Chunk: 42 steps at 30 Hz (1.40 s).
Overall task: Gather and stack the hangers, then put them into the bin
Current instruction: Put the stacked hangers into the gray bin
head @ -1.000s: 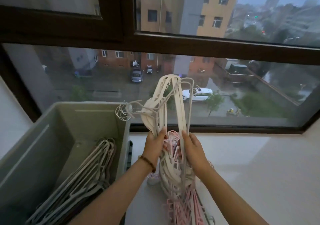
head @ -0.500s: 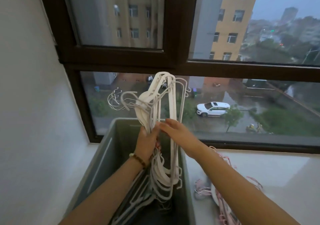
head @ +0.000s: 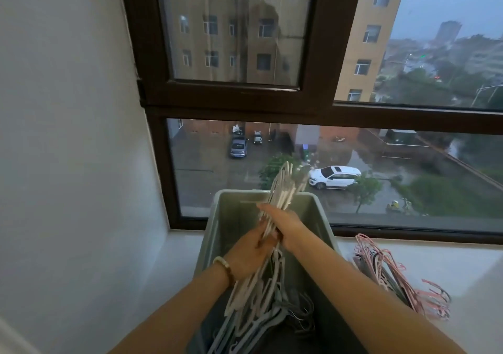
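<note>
Both hands close on one bundle of white hangers just below the centre of the frame. The left hand grips it from the left side, fingers curled round the bars. The right hand clasps it slightly higher, reaching across from the right, so the two hands sit almost against each other. A pale bracelet circles the left wrist.

The bundle is tilted. Its upper end leans to the upper right and rises above the far rim of the bin, while its lower end hangs down inside the bin, towards the bottom of the frame. There it meets a loose heap of grey and bluish hangers lying in the bin's near part.

The grey-green bin stands on a pale sill, pushed against the dark brown window frame and close to the white wall that fills the left of the frame. To the right of the bin, just beside its wall, a pile of pink hangers lies on the sill with some darker ones mixed in.

Through the glass, a white car and a grey car stand on wet ground. A yellow building rises at the upper right.
</note>
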Motion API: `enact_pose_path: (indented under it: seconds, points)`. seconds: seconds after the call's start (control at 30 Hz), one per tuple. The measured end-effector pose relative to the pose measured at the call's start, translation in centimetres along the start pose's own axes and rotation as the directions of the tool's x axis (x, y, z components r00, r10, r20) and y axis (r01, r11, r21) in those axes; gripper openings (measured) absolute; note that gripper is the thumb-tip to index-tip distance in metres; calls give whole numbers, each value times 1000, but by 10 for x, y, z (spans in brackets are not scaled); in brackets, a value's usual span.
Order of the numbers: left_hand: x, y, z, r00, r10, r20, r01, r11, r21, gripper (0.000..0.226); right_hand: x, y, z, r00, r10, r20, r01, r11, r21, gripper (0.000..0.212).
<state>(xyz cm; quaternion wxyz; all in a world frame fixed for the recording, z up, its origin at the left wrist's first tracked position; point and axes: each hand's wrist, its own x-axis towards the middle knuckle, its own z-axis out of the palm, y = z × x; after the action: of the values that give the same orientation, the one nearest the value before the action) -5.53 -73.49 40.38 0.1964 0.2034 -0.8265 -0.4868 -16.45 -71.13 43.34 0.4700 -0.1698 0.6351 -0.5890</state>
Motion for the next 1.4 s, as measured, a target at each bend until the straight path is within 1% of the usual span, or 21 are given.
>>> enact_pose_path:
  seconds: [0.07, 0.1, 0.13, 0.2, 0.23, 0.27, 0.3, 0.33, 0.37, 0.4, 0.43, 0.47, 0.53, 0.57, 0.67, 0.77, 0.9, 0.97, 1.17, 1.33, 1.4]
  points:
    - [-6, -3, -2, 998, 53, 40, -53, 999, 0, 21, -1, 4, -5, 999, 28, -40, -26, 999, 41, 25]
    - [-7, -5, -5, 998, 69, 8, -68, 998, -3, 23, -1, 5, -9, 999, 26, -27, -24, 997, 72, 17]
    - [-7, -7, -9, 996, 52, -70, -55, 998, -43, 25, -2, 4, -14, 1000, 16, -4, -15, 994, 110, 12]
    - [1, -22, -17, 956, -76, -283, 33, 988, -152, 29, -5, 3, -23, 999, -16, 34, 9, 981, 194, 13]
    - [4, -27, -18, 929, -183, -321, 119, 970, -212, 33, -6, 4, -26, 999, -25, 45, 15, 975, 221, 14]
    - [8, -32, -17, 906, -320, -277, 246, 931, -271, 43, -8, 5, -28, 998, -32, 58, 17, 971, 238, 15]
    - [11, -38, -13, 889, -433, -147, 365, 867, -340, 56, -10, 7, -30, 996, -41, 73, 22, 968, 250, 16]
    - [13, -42, -9, 862, -506, 15, 465, 779, -421, 60, -12, 10, -31, 995, -55, 89, 30, 965, 260, 17]
    - [13, -46, -5, 846, -517, 131, 505, 699, -506, 54, -12, 13, -33, 993, -69, 97, 41, 963, 265, 18]
    - [14, -47, -2, 851, -493, 182, 490, 618, -615, 46, -13, 17, -36, 992, -79, 99, 51, 964, 262, 19]
    - [16, -50, 0, 861, -487, 145, 445, 584, -679, 44, -13, 21, -40, 991, -88, 98, 62, 966, 250, 20]
    - [19, -53, 0, 870, -488, 74, 397, 603, -691, 44, -13, 25, -43, 990, -96, 102, 70, 969, 236, 20]
    - [25, -60, 1, 874, -479, -86, 341, 730, -592, 46, -9, 37, -48, 991, -89, 100, 65, 972, 224, 22]
    - [28, -62, 2, 877, -464, -123, 332, 772, -542, 46, -5, 44, -50, 994, -76, 75, 56, 969, 242, 24]
    - [31, -76, 2, 884, -438, -163, 339, 841, -422, 45, 10, 69, -50, 1000, -29, -9, 30, 942, 333, 28]
    - [31, -96, 2, 894, -423, -148, 362, 877, -317, 45, 22, 100, -52, 996, 82, -26, -65, 913, 403, 32]
    - [29, -125, 7, 897, -434, -76, 406, 881, -244, 53, 33, 135, -60, 966, 255, -31, -219, 881, 419, 31]
    - [26, -136, 11, 893, -448, -46, 430, 878, -210, 53, 39, 147, -61, 955, 295, -44, -255, 884, 391, 29]
    - [6, -173, 31, 826, -564, -5, 548, 806, -224, 53, 47, 170, -64, 897, 442, -22, -419, 865, 278, 19]
    - [5, -190, 40, 817, -575, -32, 553, 800, -234, 52, 54, 189, -63, 880, 474, -17, -440, 829, 346, 13]
    - [8, -190, 40, 820, -572, -33, 548, 800, -247, 55, 56, 193, -65, 877, 480, -5, -448, 821, 353, 20]
